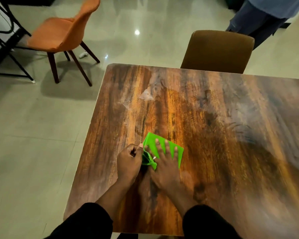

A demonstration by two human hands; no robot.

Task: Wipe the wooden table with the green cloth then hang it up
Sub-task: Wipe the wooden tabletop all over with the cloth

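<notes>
low in the frame's middle, the right hand (164, 163) lies spread flat, pinning the green cloth (175, 153) to the tabletop (214, 118) for wiping, while the left hand (128, 161) pinches its bunched edge, likely tidying the fold.

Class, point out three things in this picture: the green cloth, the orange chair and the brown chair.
green cloth (177, 150), head view, on its bare right corner past the fingers.
orange chair (53, 34), head view, on the seat cushion.
brown chair (217, 52), head view, on the middle of its backrest.

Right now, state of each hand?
Left hand: closed, pinching the green cloth at its edge.
Right hand: open, fingers spread flat on the cloth.
</notes>
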